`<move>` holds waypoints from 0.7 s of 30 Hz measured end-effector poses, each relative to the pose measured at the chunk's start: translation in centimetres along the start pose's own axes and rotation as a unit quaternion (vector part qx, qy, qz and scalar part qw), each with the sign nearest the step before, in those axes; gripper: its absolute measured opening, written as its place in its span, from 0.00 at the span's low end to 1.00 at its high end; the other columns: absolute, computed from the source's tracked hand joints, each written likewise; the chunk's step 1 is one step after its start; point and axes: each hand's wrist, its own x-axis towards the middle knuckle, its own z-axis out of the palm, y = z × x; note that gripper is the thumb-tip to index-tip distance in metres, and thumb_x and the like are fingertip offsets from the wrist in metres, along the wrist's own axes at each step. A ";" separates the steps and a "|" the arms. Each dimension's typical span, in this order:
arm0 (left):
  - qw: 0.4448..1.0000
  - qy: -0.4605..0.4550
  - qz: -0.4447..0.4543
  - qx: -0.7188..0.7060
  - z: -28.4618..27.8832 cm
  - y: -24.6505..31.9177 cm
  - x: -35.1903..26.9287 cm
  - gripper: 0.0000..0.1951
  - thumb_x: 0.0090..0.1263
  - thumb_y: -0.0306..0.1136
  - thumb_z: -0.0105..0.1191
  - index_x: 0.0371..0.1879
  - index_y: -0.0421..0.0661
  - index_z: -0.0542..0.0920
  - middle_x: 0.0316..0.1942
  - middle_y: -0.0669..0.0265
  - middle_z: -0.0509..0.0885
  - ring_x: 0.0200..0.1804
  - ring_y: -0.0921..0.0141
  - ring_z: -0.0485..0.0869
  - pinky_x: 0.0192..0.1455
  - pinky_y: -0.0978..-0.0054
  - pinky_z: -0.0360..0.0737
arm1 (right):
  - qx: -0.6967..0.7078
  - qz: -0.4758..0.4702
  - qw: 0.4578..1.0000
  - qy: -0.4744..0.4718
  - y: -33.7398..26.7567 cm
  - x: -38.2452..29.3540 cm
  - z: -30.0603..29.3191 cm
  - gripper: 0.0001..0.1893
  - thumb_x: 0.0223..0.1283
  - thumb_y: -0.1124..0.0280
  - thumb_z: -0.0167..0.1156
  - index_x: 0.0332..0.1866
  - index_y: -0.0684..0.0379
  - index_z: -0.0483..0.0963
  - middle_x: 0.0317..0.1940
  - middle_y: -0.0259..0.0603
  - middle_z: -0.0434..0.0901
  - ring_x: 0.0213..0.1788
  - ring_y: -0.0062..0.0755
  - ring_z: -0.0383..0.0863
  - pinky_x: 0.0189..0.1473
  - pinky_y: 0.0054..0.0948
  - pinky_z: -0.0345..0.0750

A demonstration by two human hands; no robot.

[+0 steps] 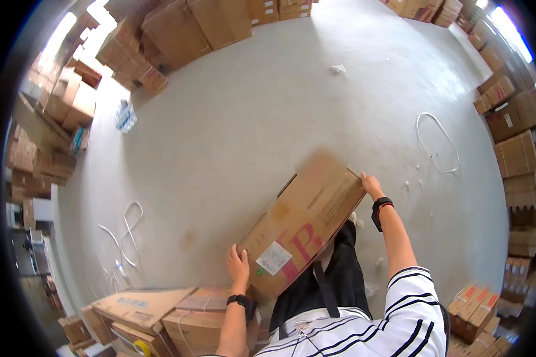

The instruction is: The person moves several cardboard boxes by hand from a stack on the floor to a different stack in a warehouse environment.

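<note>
A long cardboard box [301,218] with red printing and a white label [273,258] is held aslant before my body, above the floor. My left hand [238,267] grips its lower left end, fingers along the edge. At the upper right end, my right hand [371,185] holds the corner. A flap [321,163] juts out blurred from the far end of the box. What is inside the box cannot be seen. Both wrists wear dark bands.
Cardboard cartons [178,31] line the far wall. A strapped stack [201,319] stands at my lower left with a roll of yellow tape [142,348]. White strap loops [437,143] lie on the grey floor [232,111]. Bottled water [125,117] stands left; small cartons [472,308] lower right.
</note>
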 end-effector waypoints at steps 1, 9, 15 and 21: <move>1.000 -0.009 -0.010 -0.026 -0.2 -0.5 0.2 0.21 0.63 0.41 0.44 0.49 0.38 0.66 0.46 0.51 0.71 0.49 0.56 0.69 0.53 0.62 0.64 | -0.003 -0.022 1.000 0.001 -1.5 0.4 0.3 0.25 0.59 0.51 0.34 0.41 0.60 0.73 0.43 0.54 0.74 0.50 0.53 0.70 0.53 0.43 0.65; 0.811 0.144 -0.481 -0.301 3.9 -4.9 -3.0 0.26 0.67 0.48 0.37 0.53 0.37 0.65 0.54 0.55 0.68 0.54 0.60 0.68 0.56 0.69 0.64 | -0.267 -0.350 0.896 0.057 -17.8 -1.3 2.5 0.16 0.36 0.53 0.63 0.28 0.53 0.75 0.25 0.40 0.75 0.31 0.34 0.75 0.33 0.30 0.71; 0.721 0.236 -0.483 -0.436 5.8 -3.2 -3.1 0.29 0.68 0.51 0.30 0.56 0.36 0.62 0.56 0.58 0.67 0.54 0.61 0.69 0.56 0.70 0.66 | -0.267 -0.385 0.878 -0.101 -19.5 -0.6 -1.2 0.12 0.38 0.62 0.61 0.26 0.59 0.73 0.29 0.43 0.73 0.33 0.40 0.72 0.33 0.35 0.70; 0.662 0.277 -0.585 -0.377 3.0 3.4 0.1 0.29 0.67 0.51 0.34 0.53 0.33 0.64 0.54 0.57 0.68 0.52 0.63 0.70 0.53 0.70 0.67 | -0.034 -0.376 0.918 0.123 -13.9 3.1 0.9 0.07 0.43 0.66 0.57 0.23 0.58 0.72 0.25 0.43 0.73 0.28 0.39 0.72 0.27 0.36 0.70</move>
